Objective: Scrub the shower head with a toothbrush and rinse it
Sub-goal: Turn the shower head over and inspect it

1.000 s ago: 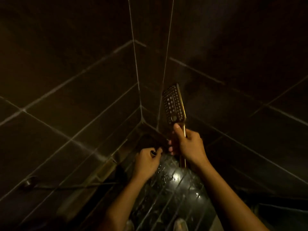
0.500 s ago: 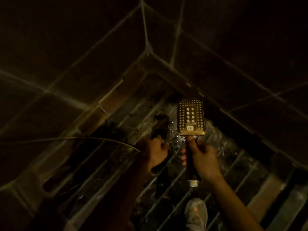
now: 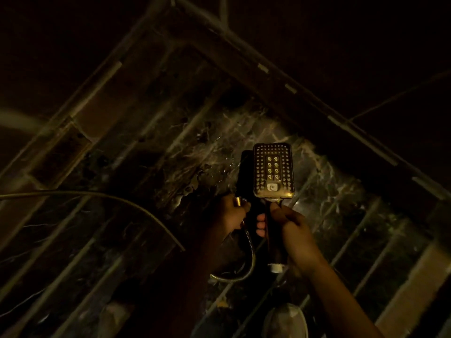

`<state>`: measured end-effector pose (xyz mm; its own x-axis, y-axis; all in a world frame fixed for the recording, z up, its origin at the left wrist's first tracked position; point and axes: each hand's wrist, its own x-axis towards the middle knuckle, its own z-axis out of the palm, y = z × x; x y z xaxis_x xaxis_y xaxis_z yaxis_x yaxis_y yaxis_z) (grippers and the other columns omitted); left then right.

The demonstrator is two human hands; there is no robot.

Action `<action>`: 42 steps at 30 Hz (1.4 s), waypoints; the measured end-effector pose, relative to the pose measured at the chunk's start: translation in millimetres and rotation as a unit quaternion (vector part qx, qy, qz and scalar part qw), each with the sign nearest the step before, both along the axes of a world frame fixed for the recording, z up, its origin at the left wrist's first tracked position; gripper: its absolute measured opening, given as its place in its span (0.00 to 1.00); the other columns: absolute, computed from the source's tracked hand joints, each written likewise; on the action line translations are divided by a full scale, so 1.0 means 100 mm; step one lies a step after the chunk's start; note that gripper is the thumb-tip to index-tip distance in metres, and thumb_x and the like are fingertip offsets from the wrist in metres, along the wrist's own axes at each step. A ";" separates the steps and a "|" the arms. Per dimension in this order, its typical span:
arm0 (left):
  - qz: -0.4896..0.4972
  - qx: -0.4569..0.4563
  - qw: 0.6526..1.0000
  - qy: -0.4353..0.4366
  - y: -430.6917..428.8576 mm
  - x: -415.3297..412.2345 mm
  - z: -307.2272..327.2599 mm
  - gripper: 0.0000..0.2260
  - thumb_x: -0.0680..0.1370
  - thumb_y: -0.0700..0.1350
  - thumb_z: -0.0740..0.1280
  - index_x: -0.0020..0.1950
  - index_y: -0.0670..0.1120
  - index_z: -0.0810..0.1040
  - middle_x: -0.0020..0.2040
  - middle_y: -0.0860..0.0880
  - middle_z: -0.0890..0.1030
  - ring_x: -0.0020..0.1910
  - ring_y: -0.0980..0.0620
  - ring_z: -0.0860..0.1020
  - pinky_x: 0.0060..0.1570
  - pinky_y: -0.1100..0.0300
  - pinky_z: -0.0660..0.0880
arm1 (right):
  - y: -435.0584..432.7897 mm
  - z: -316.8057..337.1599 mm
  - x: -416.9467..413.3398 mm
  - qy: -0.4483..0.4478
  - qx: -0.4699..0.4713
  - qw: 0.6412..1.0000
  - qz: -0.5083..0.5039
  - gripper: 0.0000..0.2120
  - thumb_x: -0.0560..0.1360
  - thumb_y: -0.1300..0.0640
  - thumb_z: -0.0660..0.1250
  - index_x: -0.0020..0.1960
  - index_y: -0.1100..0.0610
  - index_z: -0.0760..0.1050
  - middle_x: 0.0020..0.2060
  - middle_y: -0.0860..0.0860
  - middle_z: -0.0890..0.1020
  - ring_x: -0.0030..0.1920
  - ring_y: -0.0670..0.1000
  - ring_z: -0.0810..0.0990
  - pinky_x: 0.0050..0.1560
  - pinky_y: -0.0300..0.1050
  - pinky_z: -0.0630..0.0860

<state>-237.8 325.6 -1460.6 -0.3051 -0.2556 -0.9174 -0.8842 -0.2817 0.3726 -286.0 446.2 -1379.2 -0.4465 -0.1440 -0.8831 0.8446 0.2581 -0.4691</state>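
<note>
The shower head [image 3: 272,170] is in the middle, holes facing us, above the wet tiled floor [image 3: 341,191]. The right hand [image 3: 291,228] is curled round its handle, thumb on top. The left hand [image 3: 230,215] holds the gold end of the hose [image 3: 251,254] just beside it. That gold end did not show a moment ago. The round mark on the head is too small to read. A shoe [image 3: 285,320] is below.

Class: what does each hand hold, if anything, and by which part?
The right hand grips the shower head by its handle, just below the spray face. The left hand grips the hose at its brass end fitting.
</note>
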 end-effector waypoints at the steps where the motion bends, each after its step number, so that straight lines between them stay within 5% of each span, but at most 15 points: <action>1: 0.005 0.008 1.000 0.001 0.02 -0.04 -0.05 0.09 0.79 0.42 0.68 0.41 0.51 0.73 0.43 0.45 0.79 0.45 0.43 0.81 0.45 0.48 0.81 | 0.03 -0.03 -0.02 -0.001 -0.001 1.000 -0.008 0.15 0.84 0.57 0.60 0.61 0.68 0.78 0.40 0.57 0.84 0.34 0.49 0.84 0.35 0.38 0.83; 7: 0.022 0.043 0.999 0.007 0.05 -0.16 -0.14 0.05 0.79 0.40 0.66 0.54 0.46 0.77 0.53 0.38 0.81 0.48 0.42 0.79 0.53 0.42 0.79 | 0.08 -0.03 -0.14 0.007 -0.016 0.999 -0.027 0.13 0.84 0.57 0.62 0.59 0.64 0.80 0.45 0.58 0.85 0.37 0.50 0.85 0.40 0.41 0.84; 9: 0.028 0.031 0.999 0.012 0.04 -0.20 0.04 0.06 0.80 0.39 0.65 0.56 0.46 0.77 0.51 0.41 0.80 0.45 0.46 0.79 0.48 0.49 0.79 | 0.08 0.06 -0.17 0.009 -0.024 0.999 -0.027 0.12 0.84 0.57 0.62 0.58 0.62 0.81 0.45 0.59 0.86 0.40 0.51 0.84 0.41 0.43 0.84; 11: 0.032 0.029 0.999 0.026 0.01 -0.25 0.32 0.07 0.81 0.39 0.64 0.58 0.45 0.77 0.49 0.45 0.79 0.41 0.50 0.78 0.40 0.57 0.75 | 0.08 0.24 -0.22 0.010 -0.032 0.999 -0.026 0.11 0.84 0.57 0.63 0.57 0.61 0.82 0.43 0.59 0.86 0.40 0.52 0.84 0.40 0.42 0.83; 14: 0.038 0.070 0.995 0.062 -0.06 -0.30 0.90 0.07 0.82 0.40 0.62 0.60 0.46 0.74 0.48 0.47 0.80 0.42 0.50 0.79 0.43 0.59 0.76 | 0.05 0.60 -0.27 0.035 -0.051 0.998 -0.032 0.10 0.83 0.59 0.64 0.55 0.60 0.83 0.42 0.58 0.85 0.42 0.53 0.83 0.41 0.42 0.81; 17: 0.036 0.108 0.988 0.100 -0.14 -0.30 1.72 0.08 0.84 0.42 0.60 0.62 0.45 0.74 0.50 0.47 0.81 0.42 0.50 0.81 0.42 0.59 0.80 | -0.05 1.17 -0.34 0.069 -0.074 0.994 -0.041 0.10 0.81 0.62 0.66 0.49 0.56 0.86 0.45 0.61 0.87 0.46 0.56 0.84 0.50 0.50 0.81; 20: 0.038 0.133 0.981 0.138 -0.22 -0.25 2.62 0.07 0.84 0.42 0.60 0.55 0.46 0.77 0.45 0.49 0.82 0.41 0.51 0.82 0.34 0.62 0.80 | -0.19 1.88 -0.42 0.106 -0.107 0.988 -0.028 0.07 0.79 0.62 0.69 0.54 0.62 0.84 0.52 0.65 0.86 0.49 0.57 0.84 0.58 0.56 0.80; 22: 0.064 0.138 0.978 0.141 -0.31 -0.22 3.24 0.08 0.83 0.42 0.61 0.49 0.48 0.78 0.43 0.48 0.82 0.41 0.50 0.81 0.37 0.58 0.78 | -0.30 2.44 -0.48 0.134 -0.120 0.983 -0.020 0.09 0.78 0.63 0.69 0.56 0.65 0.83 0.48 0.61 0.87 0.46 0.54 0.85 0.51 0.50 0.82; 26: 0.057 0.171 0.967 0.180 -0.57 -0.19 4.47 0.10 0.82 0.48 0.63 0.55 0.45 0.81 0.48 0.42 0.85 0.45 0.42 0.83 0.45 0.48 0.80 | -0.52 3.70 -0.62 0.202 -0.155 0.967 0.010 0.06 0.77 0.65 0.70 0.53 0.64 0.84 0.39 0.51 0.87 0.40 0.47 0.84 0.44 0.40 0.80; 31: -0.081 0.130 0.943 0.295 -0.91 -0.14 6.27 0.10 0.80 0.45 0.66 0.58 0.42 0.81 0.48 0.46 0.86 0.46 0.51 0.84 0.49 0.54 0.80 | -0.81 5.48 -0.63 0.258 -0.189 0.947 0.032 0.06 0.76 0.64 0.73 0.51 0.65 0.84 0.39 0.52 0.84 0.41 0.47 0.79 0.44 0.40 0.75; 34: -0.132 0.076 0.927 0.343 -1.00 -0.09 7.30 0.07 0.80 0.44 0.67 0.55 0.43 0.81 0.45 0.47 0.85 0.42 0.54 0.83 0.42 0.61 0.80 | -0.90 6.55 -0.53 0.293 -0.199 0.935 0.015 0.12 0.73 0.62 0.74 0.52 0.70 0.81 0.41 0.59 0.80 0.42 0.54 0.76 0.45 0.47 0.72; 38: -0.201 0.020 0.883 0.423 -1.05 -0.07 8.61 0.09 0.79 0.42 0.69 0.56 0.40 0.83 0.49 0.43 0.87 0.50 0.47 0.86 0.52 0.56 0.80 | -0.76 7.92 -0.46 0.365 -0.189 0.911 0.028 0.09 0.75 0.63 0.74 0.55 0.62 0.85 0.50 0.57 0.87 0.55 0.56 0.85 0.59 0.52 0.77; 42: -0.254 -0.033 0.835 0.487 -0.94 -0.04 9.58 0.07 0.78 0.40 0.70 0.54 0.40 0.83 0.46 0.43 0.87 0.46 0.52 0.86 0.44 0.63 0.80 | -0.45 8.99 -0.37 0.424 -0.166 0.889 0.048 0.07 0.75 0.63 0.75 0.50 0.54 0.86 0.46 0.50 0.89 0.49 0.45 0.87 0.49 0.40 0.80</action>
<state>-241.9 231.8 -502.3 -0.9827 0.0929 -0.1605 -0.1526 0.0864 0.9845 -323.4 401.0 -480.0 -0.9031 -0.4069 -0.1373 0.1331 0.0388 -0.9904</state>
